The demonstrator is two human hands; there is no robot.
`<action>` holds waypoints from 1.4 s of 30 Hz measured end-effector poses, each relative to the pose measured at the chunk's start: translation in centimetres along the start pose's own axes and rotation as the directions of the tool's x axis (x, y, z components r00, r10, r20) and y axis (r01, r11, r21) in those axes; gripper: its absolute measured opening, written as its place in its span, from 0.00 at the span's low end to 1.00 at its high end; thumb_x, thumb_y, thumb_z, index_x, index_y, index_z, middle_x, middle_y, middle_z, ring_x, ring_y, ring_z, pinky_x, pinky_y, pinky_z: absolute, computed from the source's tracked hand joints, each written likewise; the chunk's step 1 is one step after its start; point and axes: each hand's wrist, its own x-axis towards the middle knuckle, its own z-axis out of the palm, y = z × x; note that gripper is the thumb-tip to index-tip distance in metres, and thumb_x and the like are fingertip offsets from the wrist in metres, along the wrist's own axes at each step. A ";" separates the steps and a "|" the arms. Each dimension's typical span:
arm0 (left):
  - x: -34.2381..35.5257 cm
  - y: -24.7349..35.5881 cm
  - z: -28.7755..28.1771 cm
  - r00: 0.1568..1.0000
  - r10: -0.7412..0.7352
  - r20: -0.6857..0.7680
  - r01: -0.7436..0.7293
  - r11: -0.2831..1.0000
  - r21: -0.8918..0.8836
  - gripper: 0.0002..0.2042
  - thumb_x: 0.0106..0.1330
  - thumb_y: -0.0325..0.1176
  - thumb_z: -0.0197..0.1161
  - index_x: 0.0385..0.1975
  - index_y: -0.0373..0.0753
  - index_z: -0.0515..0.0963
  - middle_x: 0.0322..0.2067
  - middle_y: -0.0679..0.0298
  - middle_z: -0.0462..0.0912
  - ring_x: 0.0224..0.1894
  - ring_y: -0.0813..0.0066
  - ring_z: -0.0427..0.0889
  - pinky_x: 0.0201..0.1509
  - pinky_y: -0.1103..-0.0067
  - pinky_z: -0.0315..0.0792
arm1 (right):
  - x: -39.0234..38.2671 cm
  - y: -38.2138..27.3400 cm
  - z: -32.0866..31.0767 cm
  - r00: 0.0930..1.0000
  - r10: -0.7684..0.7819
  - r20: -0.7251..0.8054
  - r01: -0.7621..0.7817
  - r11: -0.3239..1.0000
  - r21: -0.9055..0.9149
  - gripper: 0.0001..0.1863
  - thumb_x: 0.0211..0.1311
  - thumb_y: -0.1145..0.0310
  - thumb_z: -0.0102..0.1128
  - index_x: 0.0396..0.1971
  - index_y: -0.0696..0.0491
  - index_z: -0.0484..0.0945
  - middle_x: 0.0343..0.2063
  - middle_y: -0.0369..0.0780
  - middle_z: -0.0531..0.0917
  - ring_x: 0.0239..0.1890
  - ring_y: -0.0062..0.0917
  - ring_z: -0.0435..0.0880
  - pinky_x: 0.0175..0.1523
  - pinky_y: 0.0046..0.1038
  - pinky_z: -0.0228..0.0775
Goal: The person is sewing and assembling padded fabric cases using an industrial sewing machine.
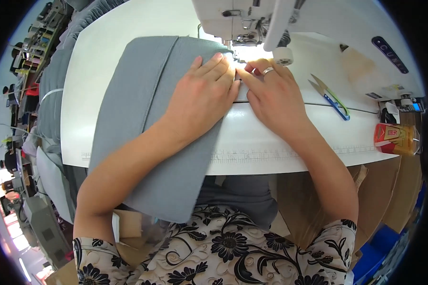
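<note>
A long grey fabric piece (128,90) with a stitched seam lies on the white sewing table and hangs over its front edge toward my lap. My left hand (202,92) rests flat on it, fingers stretched toward the lit presser foot (238,58) of the sewing machine (252,19). Just right of the foot, my right hand (276,92), with a ring on one finger, has its fingers bent and drawn together at the fabric's edge. Its fingertips are partly hidden, and glare washes out the stitching spot.
Thread snips (332,97) with green and blue handles lie right of my right hand. A red and yellow packet (395,138) sits at the table's right end. Heaped grey fabric (54,104) lies beyond the left edge; cardboard (375,194) stands below right. A ruler strip (252,156) runs along the front.
</note>
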 end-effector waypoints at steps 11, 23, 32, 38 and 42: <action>-0.9 -2.1 -1.0 0.989 0.146 0.036 -0.138 0.976 -0.171 0.12 0.67 0.33 0.62 0.46 0.37 0.82 0.49 0.59 0.84 0.58 0.62 0.80 0.64 0.64 0.73 | -0.4 0.1 0.2 0.997 -0.054 -0.048 0.055 0.998 0.022 0.11 0.52 0.74 0.60 0.36 0.51 0.83 0.36 0.35 0.81 0.40 0.29 0.80 0.47 0.32 0.72; 0.2 -3.7 0.6 0.985 0.163 -0.052 -0.168 0.980 -0.108 0.14 0.69 0.38 0.60 0.48 0.37 0.81 0.48 0.56 0.84 0.57 0.60 0.80 0.61 0.67 0.75 | -3.9 -3.0 -3.4 0.994 0.092 -0.060 -0.081 0.982 0.170 0.14 0.59 0.73 0.59 0.45 0.52 0.83 0.35 0.40 0.84 0.36 0.34 0.82 0.42 0.34 0.76; -0.1 5.1 -5.2 0.923 -0.115 0.366 0.060 0.986 0.158 0.18 0.60 0.42 0.66 0.43 0.34 0.84 0.42 0.53 0.86 0.41 0.58 0.84 0.47 0.68 0.77 | -13.3 -13.8 -4.8 0.805 0.510 0.303 -0.436 0.162 0.885 0.16 0.64 0.75 0.60 0.51 0.62 0.79 0.37 0.44 0.86 0.33 0.31 0.87 0.39 0.27 0.79; 0.6 0.2 -6.1 0.777 -0.331 0.536 0.519 0.818 -0.248 0.21 0.59 0.36 0.60 0.52 0.37 0.81 0.28 0.63 0.84 0.30 0.78 0.78 0.37 0.79 0.72 | -8.9 -7.5 -5.5 0.998 0.037 -0.052 -0.019 0.952 0.306 0.12 0.54 0.73 0.60 0.40 0.55 0.83 0.43 0.39 0.85 0.47 0.30 0.83 0.47 0.32 0.74; 0.9 2.9 -5.7 0.850 -0.324 0.416 0.391 0.916 -0.086 0.21 0.58 0.38 0.61 0.50 0.36 0.80 0.33 0.55 0.85 0.36 0.61 0.83 0.42 0.70 0.76 | -6.3 -4.7 -2.3 0.989 -0.083 -0.119 0.105 0.977 0.187 0.13 0.53 0.74 0.57 0.39 0.54 0.82 0.45 0.36 0.85 0.52 0.27 0.80 0.53 0.31 0.70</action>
